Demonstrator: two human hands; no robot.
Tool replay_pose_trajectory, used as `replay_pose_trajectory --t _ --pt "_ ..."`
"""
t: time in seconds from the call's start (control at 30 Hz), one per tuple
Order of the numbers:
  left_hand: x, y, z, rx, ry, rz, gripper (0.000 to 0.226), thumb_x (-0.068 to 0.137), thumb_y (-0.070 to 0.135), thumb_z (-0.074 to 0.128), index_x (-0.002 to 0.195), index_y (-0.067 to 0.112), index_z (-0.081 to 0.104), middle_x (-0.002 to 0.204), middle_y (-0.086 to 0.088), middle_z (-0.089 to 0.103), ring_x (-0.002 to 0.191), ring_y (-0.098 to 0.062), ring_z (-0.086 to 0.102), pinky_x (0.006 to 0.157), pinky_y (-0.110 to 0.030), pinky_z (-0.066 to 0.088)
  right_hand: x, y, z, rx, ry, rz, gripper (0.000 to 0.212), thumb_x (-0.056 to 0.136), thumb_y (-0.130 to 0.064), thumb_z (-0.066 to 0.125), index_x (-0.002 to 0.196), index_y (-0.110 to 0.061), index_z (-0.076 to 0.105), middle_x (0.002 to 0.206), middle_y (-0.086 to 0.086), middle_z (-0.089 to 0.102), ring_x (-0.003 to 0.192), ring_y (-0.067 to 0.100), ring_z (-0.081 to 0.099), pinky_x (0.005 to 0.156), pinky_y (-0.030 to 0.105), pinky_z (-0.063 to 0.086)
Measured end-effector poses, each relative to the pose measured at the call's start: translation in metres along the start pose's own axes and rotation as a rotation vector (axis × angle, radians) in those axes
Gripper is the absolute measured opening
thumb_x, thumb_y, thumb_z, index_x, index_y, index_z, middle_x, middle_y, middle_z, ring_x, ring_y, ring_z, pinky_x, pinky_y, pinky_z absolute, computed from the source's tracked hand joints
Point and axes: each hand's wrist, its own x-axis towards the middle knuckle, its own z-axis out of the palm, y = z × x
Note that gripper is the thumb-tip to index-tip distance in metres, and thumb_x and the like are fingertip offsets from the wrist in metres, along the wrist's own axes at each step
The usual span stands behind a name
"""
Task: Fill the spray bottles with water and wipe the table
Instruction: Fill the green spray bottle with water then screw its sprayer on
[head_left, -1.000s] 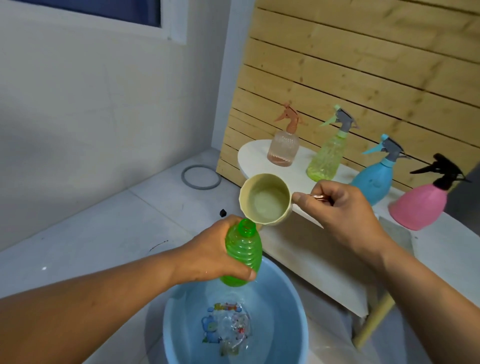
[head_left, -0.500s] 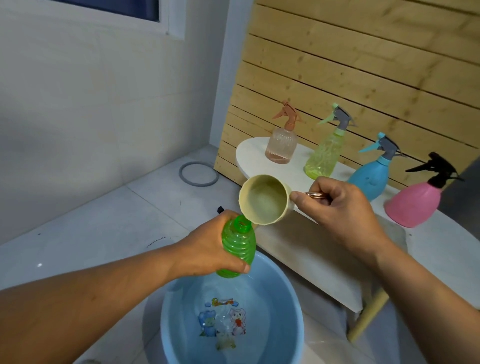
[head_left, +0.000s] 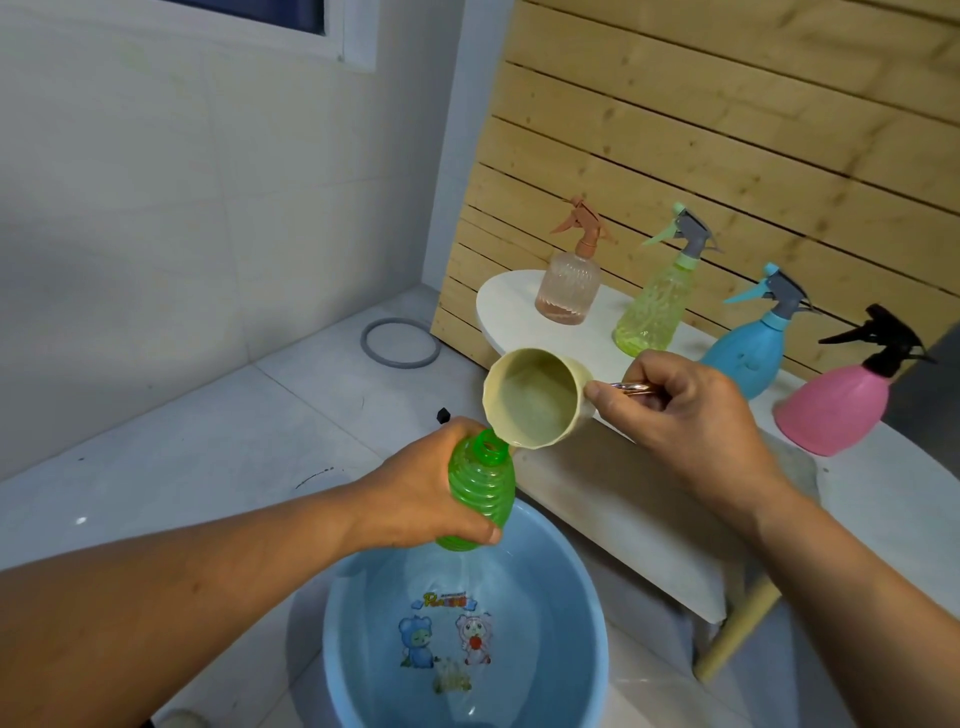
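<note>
Bottle (head_left: 480, 493), green and ribbed, tilts above the basin (head_left: 582, 613), long axis leaning, open neck pointing up and away toward the cup (head_left: 535, 400). Left hand (head_left: 421, 499) wraps it, fingers curled round the body. Right hand (head_left: 691, 415) pinches the cup's handle, tipping the cup so its lip sits at the neck. Four capped sprayers stand upright on the table (head_left: 519, 306).

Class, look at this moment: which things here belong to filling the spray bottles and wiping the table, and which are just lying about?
Part of the job:
green bottle in left hand
cream cup in right hand
blue basin
four spray bottles
white table

Just lying about:
grey ring
small black piece
</note>
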Motion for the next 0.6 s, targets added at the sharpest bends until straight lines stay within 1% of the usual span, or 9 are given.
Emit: replay_pose_trajectory --t 0.13,0.27,0.43,0.6 --pt "0.0008 0.0000 -0.0004 0.016 0.003 0.007 0.081 0.055 0.042 0.097 0.112 0.062 0.043 0.106 0.035 0.059 0.098 0.011 0.061 0.069 -0.008 0.052 -0.0005 -0.0021 0.0004 -0.022 0.014 -0.019 0.039 0.084 -0.047 0.074 0.060 -0.029 0.049 0.057 -0.015 0.048 0.055 0.010 0.041 0.053 0.031 0.031" --pt "0.0016 -0.0018 0.0003 0.027 0.008 0.010 0.082 0.055 0.042 0.097 0.115 0.057 0.044 0.107 0.030 0.061 0.100 0.011 0.061 0.069 -0.008 0.052 -0.0014 -0.0053 0.0004 -0.044 0.024 -0.040 0.042 0.085 -0.045 0.075 0.058 -0.027 0.047 0.058 -0.016 0.048 0.056 0.009 0.042 0.053 0.029 0.031" --pt "0.0008 -0.0016 0.0007 0.030 -0.009 0.014 0.083 0.056 0.042 0.097 0.117 0.057 0.043 0.108 0.034 0.058 0.101 0.011 0.060 0.070 -0.009 0.052 -0.0022 -0.0079 0.0004 -0.060 0.029 -0.073 0.042 0.086 -0.044 0.074 0.059 -0.027 0.047 0.061 -0.013 0.049 0.057 0.011 0.042 0.052 0.031 0.032" --pt "0.0013 -0.0027 0.0019 0.031 -0.008 0.008 0.084 0.056 0.040 0.098 0.118 0.055 0.044 0.108 0.024 0.062 0.099 0.009 0.062 0.070 -0.011 0.053 -0.0027 -0.0088 0.0009 -0.076 0.038 -0.088 0.041 0.086 -0.044 0.074 0.060 -0.026 0.048 0.058 -0.010 0.046 0.058 0.011 0.043 0.053 0.031 0.032"
